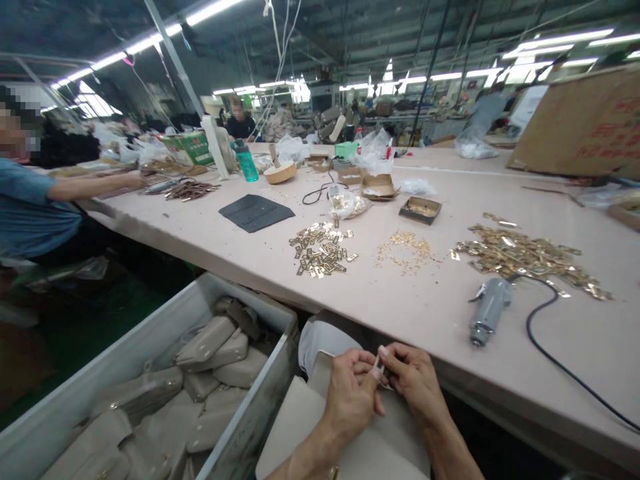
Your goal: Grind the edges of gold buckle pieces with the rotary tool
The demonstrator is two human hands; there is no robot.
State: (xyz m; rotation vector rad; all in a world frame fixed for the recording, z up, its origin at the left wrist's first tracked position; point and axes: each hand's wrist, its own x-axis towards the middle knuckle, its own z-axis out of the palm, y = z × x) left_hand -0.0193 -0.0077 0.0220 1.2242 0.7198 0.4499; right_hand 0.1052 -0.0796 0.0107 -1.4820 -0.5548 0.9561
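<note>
We look down past the edge of a pale worktable [350, 300] at our two bare hands. Our left hand [353, 393] and right hand [415, 377] meet over a beige bag [295, 427] on our lap, thumbs and fingers drawn in narrow, pinching a small pale strip [379, 363] between them; we cannot tell whether it is joined to the bag. To our left, a white crate [265, 393] holds many similar beige bags [210, 343]. On the table ahead lie a heap of gold metal plates [325, 253], a scatter of tiny gold pieces [405, 250] and, farther right, a larger gold heap [530, 260]. Near the table edge at right, a grey power screwdriver [490, 310] lies on its side, trailing a dark cord [533, 327]. At far left, a co-worker in a blue shirt [35, 207] reaches over the table.
</note>
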